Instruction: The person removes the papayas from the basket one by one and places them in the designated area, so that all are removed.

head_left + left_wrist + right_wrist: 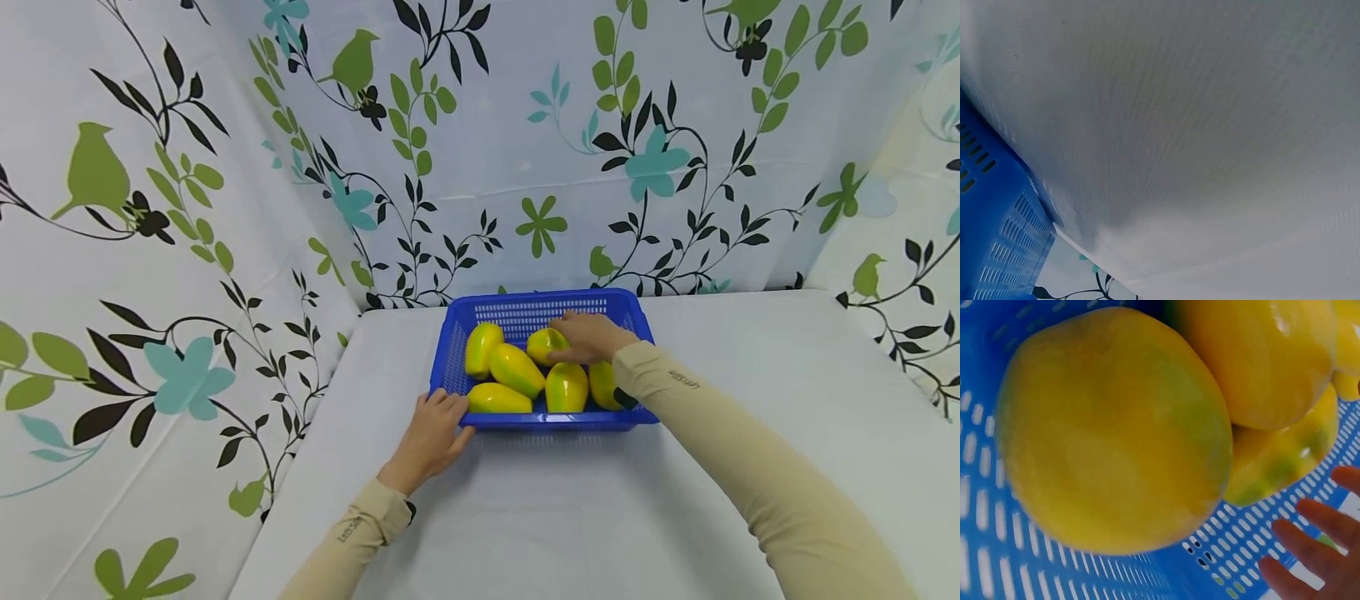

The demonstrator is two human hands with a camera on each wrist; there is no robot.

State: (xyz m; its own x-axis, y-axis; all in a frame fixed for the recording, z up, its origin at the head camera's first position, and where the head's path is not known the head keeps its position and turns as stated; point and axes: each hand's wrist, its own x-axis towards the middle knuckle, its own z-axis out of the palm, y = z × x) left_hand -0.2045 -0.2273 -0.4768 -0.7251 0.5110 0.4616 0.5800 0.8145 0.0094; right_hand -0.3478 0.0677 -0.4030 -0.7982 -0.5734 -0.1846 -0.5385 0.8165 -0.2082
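A blue plastic basket [547, 419] with slotted walls holds several shiny yellow mangoes [517, 371]. At its front left corner my left hand [429, 442] grips the rim, fingers over the edge and thumb at the front. The left wrist view has only the basket's outer wall [1013, 244] and no hand. Inside the basket, toward the back, my right hand [592, 335] reaches over a mango [546, 345]. Its spread fingers [1313, 547] show in the right wrist view, a little apart from the nearest mangoes. A big mango [1113, 434] fills much of that view.
The basket stands on a white-covered table [540, 517]. Behind it hangs a white curtain [480, 167] with printed leaves, birds and flowers, and similar cloth [150, 275] runs down the left side.
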